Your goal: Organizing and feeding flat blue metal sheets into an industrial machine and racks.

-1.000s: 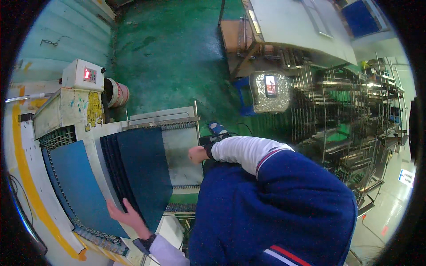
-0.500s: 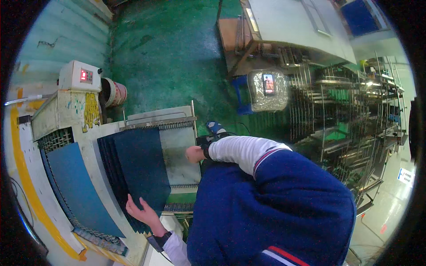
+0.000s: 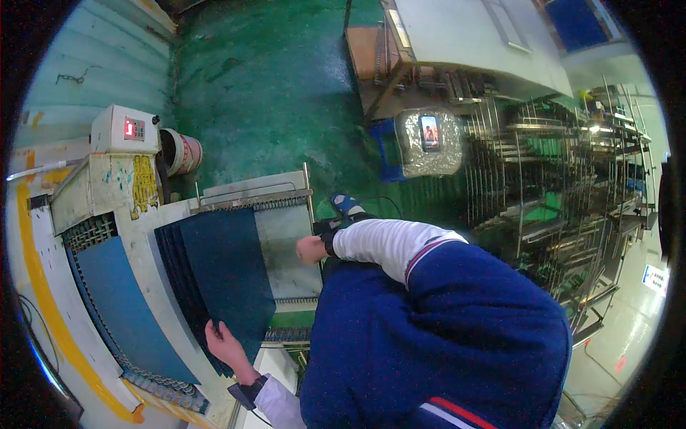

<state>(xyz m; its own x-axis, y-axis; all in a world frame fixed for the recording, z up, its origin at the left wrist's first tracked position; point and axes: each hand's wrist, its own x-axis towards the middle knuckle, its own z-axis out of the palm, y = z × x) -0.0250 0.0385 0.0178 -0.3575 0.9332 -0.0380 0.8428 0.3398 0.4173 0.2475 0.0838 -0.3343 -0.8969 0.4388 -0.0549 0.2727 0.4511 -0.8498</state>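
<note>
My left hand (image 3: 227,347) is at the lower end of a stack of dark blue sheets (image 3: 229,272), its thumb and fingers slightly apart against them. Whether it pinches a sheet does not show; it looks open. The sheets stand fanned in a rack (image 3: 289,202) with spring-like toothed rails. My right hand (image 3: 311,249) is closed in a fist over the rack's pale bare part (image 3: 284,232); anything inside it is hidden. Left of the stack, a single blue sheet (image 3: 132,300) lies on the chain conveyor (image 3: 93,230) of a white machine.
A white control box (image 3: 123,130) with a red display sits on the machine's far end, beside a white bucket (image 3: 184,151). A phone (image 3: 430,133) lies on a wrapped block (image 3: 446,161) on a blue stool. Metal racks (image 3: 547,186) crowd the right side.
My left hand has shifted slightly, and its fingers have drawn closer together against the dark sheets. My right hand keeps its closed form at the same place. The view has tilted a little.
</note>
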